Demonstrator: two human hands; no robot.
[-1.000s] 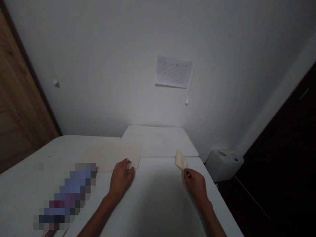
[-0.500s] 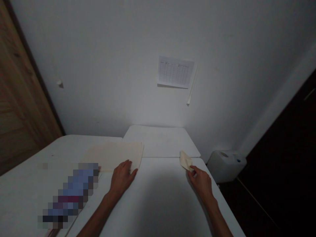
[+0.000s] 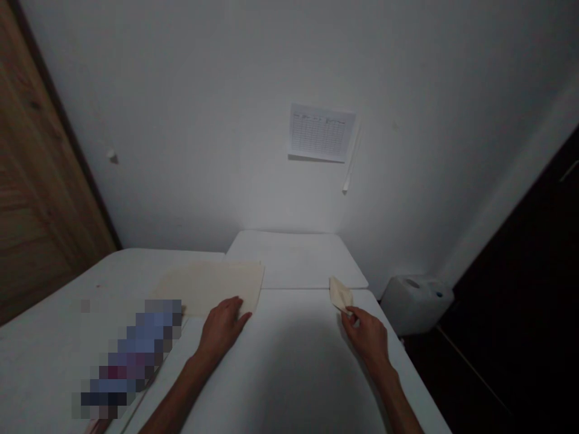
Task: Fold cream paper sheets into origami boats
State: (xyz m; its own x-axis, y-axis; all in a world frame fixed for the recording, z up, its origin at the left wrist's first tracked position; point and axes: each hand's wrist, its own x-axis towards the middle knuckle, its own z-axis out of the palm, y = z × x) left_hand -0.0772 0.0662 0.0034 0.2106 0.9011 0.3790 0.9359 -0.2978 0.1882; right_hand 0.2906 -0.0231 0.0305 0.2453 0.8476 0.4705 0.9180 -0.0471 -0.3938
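Note:
My left hand point(image 3: 222, 328) lies flat on the white table point(image 3: 289, 367), its fingertips resting on the near right corner of a stack of cream paper sheets point(image 3: 210, 285). My right hand point(image 3: 367, 334) is closed in a pinch on the near edge of a small folded cream paper piece point(image 3: 340, 293), which lies near the table's right edge. Both forearms reach in from the bottom of the view.
A blurred-out flat object point(image 3: 129, 355) lies at the left on the table. A second white tabletop point(image 3: 294, 258) butts against the wall behind. A printed sheet point(image 3: 321, 132) hangs on the wall. A white canister point(image 3: 416, 301) stands on the floor at right; wooden door at left.
My right hand has slid the small folded paper a little to the right, towards the table's edge. My left hand stays on the corner of the stack.

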